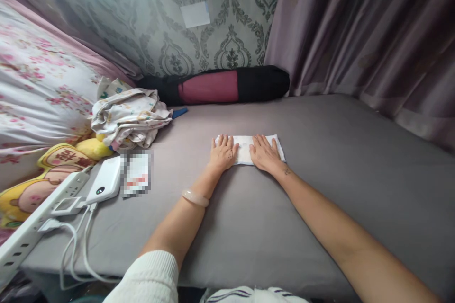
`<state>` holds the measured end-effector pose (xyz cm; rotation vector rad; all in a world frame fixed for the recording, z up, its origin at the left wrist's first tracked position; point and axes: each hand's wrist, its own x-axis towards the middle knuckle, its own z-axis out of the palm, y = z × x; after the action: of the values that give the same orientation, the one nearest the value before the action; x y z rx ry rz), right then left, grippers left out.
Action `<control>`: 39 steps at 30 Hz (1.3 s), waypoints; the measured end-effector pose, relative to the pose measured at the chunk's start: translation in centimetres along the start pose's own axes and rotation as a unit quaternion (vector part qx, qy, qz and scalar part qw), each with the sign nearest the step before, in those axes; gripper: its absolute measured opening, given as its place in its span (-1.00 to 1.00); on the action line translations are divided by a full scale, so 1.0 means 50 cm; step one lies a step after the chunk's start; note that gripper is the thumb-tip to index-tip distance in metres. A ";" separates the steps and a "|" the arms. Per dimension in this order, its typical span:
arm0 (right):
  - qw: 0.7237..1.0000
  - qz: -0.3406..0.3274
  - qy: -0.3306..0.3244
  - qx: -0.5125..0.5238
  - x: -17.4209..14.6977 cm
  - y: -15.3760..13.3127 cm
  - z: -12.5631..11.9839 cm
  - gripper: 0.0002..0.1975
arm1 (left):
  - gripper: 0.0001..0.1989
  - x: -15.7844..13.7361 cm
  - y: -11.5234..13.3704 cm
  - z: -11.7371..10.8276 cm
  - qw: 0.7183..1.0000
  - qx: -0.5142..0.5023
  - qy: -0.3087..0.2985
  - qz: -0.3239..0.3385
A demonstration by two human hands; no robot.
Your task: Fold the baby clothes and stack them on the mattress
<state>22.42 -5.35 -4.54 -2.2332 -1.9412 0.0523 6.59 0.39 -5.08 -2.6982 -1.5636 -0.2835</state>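
Note:
A white folded cloth-like pad (243,149) lies flat on the grey bed sheet (241,227), a long rectangle running left to right. My left hand (223,152) rests on its left end, palm down with the fingers stretched out. On the right part of the pad lies my right hand (263,151), also palm down, its fingers spread and pointing away from me. The middle strip of the pad shows between the two hands. Both palms hide the surface under them, and I cannot make out exactly what kind of item the pad is.
A white power strip (39,222) with cables and a white power bank (105,179) lie at the left edge. Beyond them are a yellow plush cushion (31,189) and a heap of printed fabric (130,116). A black and maroon roll (209,87) lines the wall.

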 end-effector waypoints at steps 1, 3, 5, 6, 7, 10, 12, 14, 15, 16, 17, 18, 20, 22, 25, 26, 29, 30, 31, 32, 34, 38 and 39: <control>1.000 0.001 0.000 -0.001 0.000 0.000 0.001 -0.43 | -0.43 0.001 0.000 0.001 1.000 -0.001 -0.002 -0.001; 1.000 0.000 -0.002 -0.002 0.001 -0.001 0.000 -0.43 | -0.44 0.002 0.000 0.003 1.000 -0.003 -0.005 -0.003; 1.000 0.001 -0.003 -0.003 0.001 0.000 -0.002 -0.43 | -0.44 0.002 -0.001 0.003 1.000 -0.005 -0.005 -0.006; 1.000 0.004 0.002 -0.005 0.000 0.002 -0.004 -0.43 | -0.43 0.002 -0.003 0.002 1.000 -0.005 -0.002 -0.007; 1.000 0.008 0.009 -0.008 0.000 0.005 -0.006 -0.42 | -0.43 0.001 -0.005 0.002 1.000 -0.004 0.003 -0.009; 0.999 0.028 0.019 -0.017 -0.001 0.018 -0.008 -0.41 | -0.43 -0.001 -0.016 -0.001 1.000 0.007 0.022 -0.016; 0.999 0.036 0.006 -0.018 -0.001 0.026 -0.005 -0.39 | -0.44 -0.001 -0.023 -0.002 1.000 0.007 0.016 -0.019; 0.999 0.038 -0.003 -0.016 0.000 0.030 -0.001 -0.39 | -0.44 0.000 -0.027 -0.003 1.000 0.001 -0.004 -0.023; 0.999 0.039 -0.004 -0.016 0.000 0.030 0.001 -0.39 | -0.43 0.000 -0.028 -0.003 1.000 -0.002 -0.013 -0.025; 0.999 0.040 -0.004 -0.016 0.000 0.029 0.001 -0.39 | -0.43 0.000 -0.027 -0.003 0.999 -0.003 -0.020 -0.027; 0.999 0.040 -0.005 -0.015 0.001 0.028 0.001 -0.38 | -0.42 0.000 -0.027 -0.003 0.999 -0.004 -0.025 -0.029; 0.999 0.041 -0.008 -0.014 0.001 0.027 0.000 -0.38 | -0.42 -0.001 -0.026 -0.004 0.999 -0.004 -0.028 -0.030; 0.999 0.045 -0.011 -0.013 0.001 0.028 -0.005 -0.38 | -0.41 -0.002 -0.026 -0.006 0.999 -0.003 -0.025 -0.030; 0.998 0.056 0.001 -0.017 0.002 0.035 -0.011 -0.38 | -0.42 -0.003 -0.030 -0.010 0.999 0.001 -0.004 -0.032; 0.996 0.081 0.022 -0.022 0.004 0.055 -0.015 -0.37 | -0.43 -0.002 -0.041 -0.016 0.997 0.015 0.061 -0.037; 0.996 0.086 0.018 -0.021 0.005 0.062 -0.014 -0.37 | -0.43 -0.001 -0.046 -0.017 0.997 0.016 0.069 -0.034; 0.996 0.090 -0.001 -0.014 0.007 0.078 -0.008 -0.37 | -0.45 0.002 -0.057 -0.015 1.000 0.003 0.012 -0.025; 0.996 0.090 -0.003 -0.013 0.008 0.080 -0.005 -0.36 | -0.45 0.003 -0.059 -0.014 1.000 -0.004 -0.014 -0.025; 0.996 0.090 -0.004 -0.012 0.009 0.081 -0.003 -0.36 | -0.45 0.003 -0.060 -0.013 0.999 -0.009 -0.031 -0.028; 0.996 0.092 -0.004 -0.011 0.009 0.082 -0.001 -0.36 | -0.45 0.004 -0.061 -0.012 0.999 -0.012 -0.039 -0.030; 0.995 0.096 -0.010 -0.008 0.010 0.081 0.000 -0.36 | -0.44 0.005 -0.061 -0.011 0.999 -0.013 -0.042 -0.031; 0.995 0.102 -0.013 -0.009 0.010 0.079 -0.004 -0.36 | -0.44 0.005 -0.061 -0.011 0.999 -0.015 -0.040 -0.031; 0.995 0.101 -0.011 -0.010 0.010 0.078 -0.006 -0.36 | -0.45 0.005 -0.059 -0.012 0.999 -0.014 -0.037 -0.032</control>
<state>26.37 -5.41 -4.80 -2.4448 -1.7256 0.0847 4.06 2.04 -4.69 -2.7138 -1.6799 -0.2118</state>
